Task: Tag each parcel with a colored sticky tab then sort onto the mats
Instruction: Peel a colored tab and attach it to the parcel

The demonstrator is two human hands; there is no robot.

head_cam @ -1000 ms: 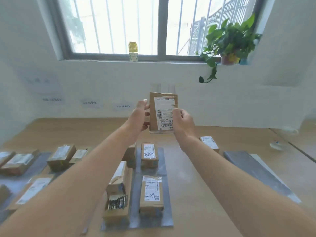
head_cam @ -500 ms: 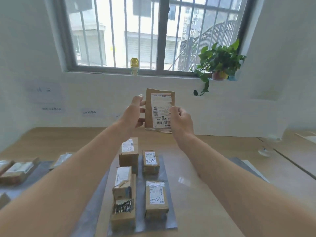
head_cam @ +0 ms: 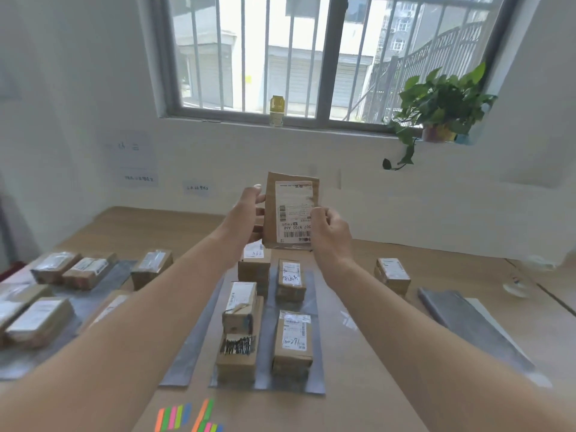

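Wooden table (head_cam: 358, 394) below, centre mat (head_cam: 266, 344) crowded with boxes (head_cam: 293, 341). Grips one parcel (head_cam: 291, 210) upright above that mat, left hand (head_cam: 246, 213) and right hand (head_cam: 330, 232) curled round its side edges. Could slip from so thin a hold, or land untagged, sticky tabs (head_cam: 187, 417) well apart below

Held parcel (head_cam: 291, 213) above middle mat (head_cam: 266, 360), lone parcel (head_cam: 392, 274) left of right mat (head_cam: 461, 319), sticky tabs (head_cam: 187, 417) nearest, before middle mat.
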